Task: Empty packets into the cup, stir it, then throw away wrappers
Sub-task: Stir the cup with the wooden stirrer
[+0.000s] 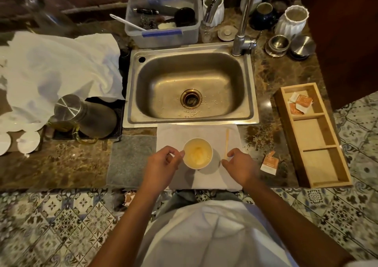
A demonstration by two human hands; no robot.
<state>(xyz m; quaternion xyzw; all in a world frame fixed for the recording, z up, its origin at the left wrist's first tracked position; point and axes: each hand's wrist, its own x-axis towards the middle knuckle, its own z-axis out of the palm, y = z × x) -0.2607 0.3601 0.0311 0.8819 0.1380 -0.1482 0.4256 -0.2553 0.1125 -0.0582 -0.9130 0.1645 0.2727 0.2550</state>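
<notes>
A white paper cup (198, 153) with pale yellow liquid stands on a white napkin (204, 130) at the counter's front edge, below the sink. My left hand (161, 164) sits just left of the cup, fingers loosely curled, thumb tip touching the rim. A thin wooden stir stick (227, 142) lies on the napkin right of the cup. My right hand (240, 167) pinches its near end between thumb and index finger. A torn orange and white packet (269, 163) lies on the counter to the right of my right hand.
A wooden divided tray (286, 123) at the right holds several orange packets (299, 103) in its far compartment. The steel sink (190, 86) is behind the cup. A steel jug (86, 115) lies at the left, and a grey cloth (131, 160) lies beside the napkin.
</notes>
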